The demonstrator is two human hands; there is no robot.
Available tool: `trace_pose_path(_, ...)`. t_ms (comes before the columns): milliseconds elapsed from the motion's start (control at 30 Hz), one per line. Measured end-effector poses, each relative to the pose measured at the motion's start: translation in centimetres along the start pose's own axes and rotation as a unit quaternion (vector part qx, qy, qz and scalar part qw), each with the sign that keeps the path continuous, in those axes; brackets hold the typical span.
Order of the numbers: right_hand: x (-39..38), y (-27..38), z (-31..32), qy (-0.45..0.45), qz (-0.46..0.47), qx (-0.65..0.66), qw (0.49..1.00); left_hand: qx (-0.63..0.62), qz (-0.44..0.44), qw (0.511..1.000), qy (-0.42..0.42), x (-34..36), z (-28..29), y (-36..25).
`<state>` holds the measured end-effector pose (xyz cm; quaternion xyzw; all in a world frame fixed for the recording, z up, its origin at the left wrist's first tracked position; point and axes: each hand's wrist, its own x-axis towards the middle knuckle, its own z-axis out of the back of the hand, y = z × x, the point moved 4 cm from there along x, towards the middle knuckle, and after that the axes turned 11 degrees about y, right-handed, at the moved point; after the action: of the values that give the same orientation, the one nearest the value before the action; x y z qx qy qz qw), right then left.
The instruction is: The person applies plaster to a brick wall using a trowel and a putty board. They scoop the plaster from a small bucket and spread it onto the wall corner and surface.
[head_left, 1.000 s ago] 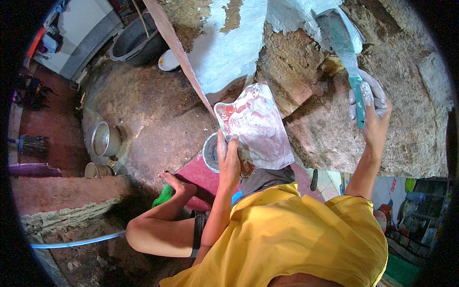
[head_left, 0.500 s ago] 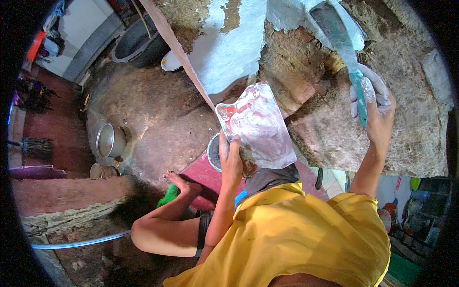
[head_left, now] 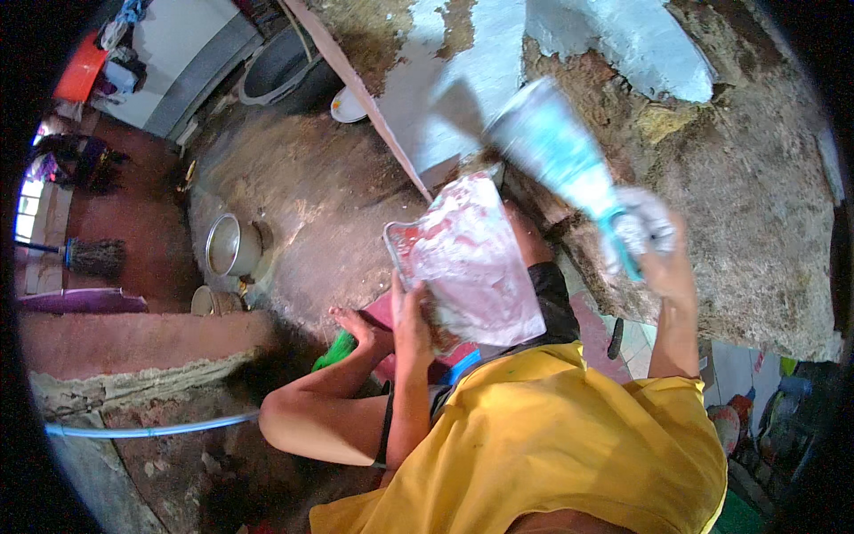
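Note:
My left hand (head_left: pixel 411 322) grips a flat reddish plate (head_left: pixel 476 267) by its near left edge; white paste is smeared over its face. In my right hand (head_left: pixel 654 240) is a putty knife (head_left: pixel 565 156) with a teal handle, its wide blade blurred by motion and pointing up and left. White dried paste coats the fingers of that hand. The blade hangs in front of the rough wall (head_left: pixel 712 214), up and to the right of the plate, apart from it. Pale wet-looking plaster (head_left: pixel 632 44) covers part of the wall at the top.
At the left a metal pot (head_left: pixel 233 246) stands on the brown floor, with a smaller pot (head_left: pixel 216 301) near a low ledge (head_left: pixel 151 343). A dark tub (head_left: pixel 289 71) and a white plate (head_left: pixel 349 105) lie farther off. A light blue hose (head_left: pixel 160 431) runs at lower left.
My right hand has drawn the putty knife off the upper wall, down and left toward the plate. The plate has tilted and shifted slightly left and down in my left hand.

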<state>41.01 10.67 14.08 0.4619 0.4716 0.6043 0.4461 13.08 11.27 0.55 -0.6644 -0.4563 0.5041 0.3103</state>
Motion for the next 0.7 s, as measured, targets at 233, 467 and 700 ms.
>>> trace_pose_path(233,3.1,-9.6,-8.6,0.32,-0.158,0.116,0.927,-0.012,-0.112,0.992,-0.063,-2.6,7.8,-3.2)
trace_pose_path(467,4.7,-12.0,-10.8,0.395,-0.117,0.0,0.911,-0.075,-0.177,0.979,-0.067,-6.2,11.8,-3.9)
trace_pose_path(700,5.2,-10.2,-11.6,0.381,-0.193,0.008,0.904,-0.036,-0.248,0.956,-0.154,-8.4,16.2,-7.7)
